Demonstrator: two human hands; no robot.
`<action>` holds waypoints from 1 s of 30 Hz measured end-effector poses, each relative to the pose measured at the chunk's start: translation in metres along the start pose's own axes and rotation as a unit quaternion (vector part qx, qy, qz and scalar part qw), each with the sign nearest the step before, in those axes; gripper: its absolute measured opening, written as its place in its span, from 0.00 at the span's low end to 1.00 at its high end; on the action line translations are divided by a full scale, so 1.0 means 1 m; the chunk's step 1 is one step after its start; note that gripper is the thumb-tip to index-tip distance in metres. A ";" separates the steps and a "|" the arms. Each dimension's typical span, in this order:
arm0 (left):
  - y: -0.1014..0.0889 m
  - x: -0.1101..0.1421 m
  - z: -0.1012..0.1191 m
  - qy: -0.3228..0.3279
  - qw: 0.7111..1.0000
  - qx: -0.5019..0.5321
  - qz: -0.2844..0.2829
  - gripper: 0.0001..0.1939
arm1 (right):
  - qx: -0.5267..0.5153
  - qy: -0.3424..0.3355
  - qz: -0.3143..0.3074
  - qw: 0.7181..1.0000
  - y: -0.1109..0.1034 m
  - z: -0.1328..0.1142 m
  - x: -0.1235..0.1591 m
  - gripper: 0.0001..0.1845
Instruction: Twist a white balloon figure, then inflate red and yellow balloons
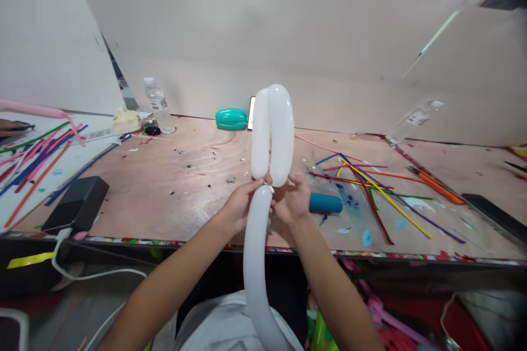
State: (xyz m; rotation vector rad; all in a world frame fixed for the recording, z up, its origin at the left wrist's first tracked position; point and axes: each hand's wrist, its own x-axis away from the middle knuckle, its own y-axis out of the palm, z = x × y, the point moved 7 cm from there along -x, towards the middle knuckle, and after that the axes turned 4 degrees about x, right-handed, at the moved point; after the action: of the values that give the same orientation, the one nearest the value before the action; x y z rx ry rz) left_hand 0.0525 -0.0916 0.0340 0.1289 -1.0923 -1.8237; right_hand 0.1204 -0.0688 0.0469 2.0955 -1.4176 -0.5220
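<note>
I hold a long white balloon upright above the near edge of the wooden table. Its upper part is folded into a loop of two side-by-side segments, and the tail hangs down toward my lap. My left hand pinches the twist at the base of the loop from the left. On the other side my right hand grips the same twist, fingers closed around it. Both hands meet at the joint.
A teal balloon and a phone lie at the back by the white partition. A water bottle stands back left. Uninflated colourful balloons lie scattered right and left. A teal cylinder lies by my right hand, a black box near left.
</note>
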 end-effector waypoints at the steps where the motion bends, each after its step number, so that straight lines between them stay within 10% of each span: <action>1: 0.001 0.000 -0.001 -0.010 1.000 0.002 -0.005 0.13 | -0.003 -0.004 0.000 1.000 0.000 -0.001 0.000 0.20; 10: -0.015 -0.003 0.004 0.026 0.999 -0.039 0.015 0.11 | 0.106 -0.006 0.049 0.993 0.000 0.003 -0.001 0.20; 14: -0.026 -0.006 0.012 0.064 0.996 -0.019 0.058 0.11 | 0.323 -0.120 0.156 0.926 -0.007 -0.016 0.010 0.16; 22: -0.022 -0.005 0.022 0.162 0.986 -0.003 0.038 0.12 | 0.535 -0.197 0.136 0.810 0.005 -0.029 0.020 0.13; 30: -0.037 -0.009 0.023 0.133 0.989 0.024 0.058 0.12 | 0.544 -0.215 0.107 0.804 0.007 -0.024 0.025 0.10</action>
State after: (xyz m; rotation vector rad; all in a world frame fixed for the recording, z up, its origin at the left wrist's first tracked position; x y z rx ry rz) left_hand 0.0199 -0.0656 0.0181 0.3220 -0.9359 -1.6229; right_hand 0.1390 -0.0890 0.0696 2.6590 -2.6334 -0.0289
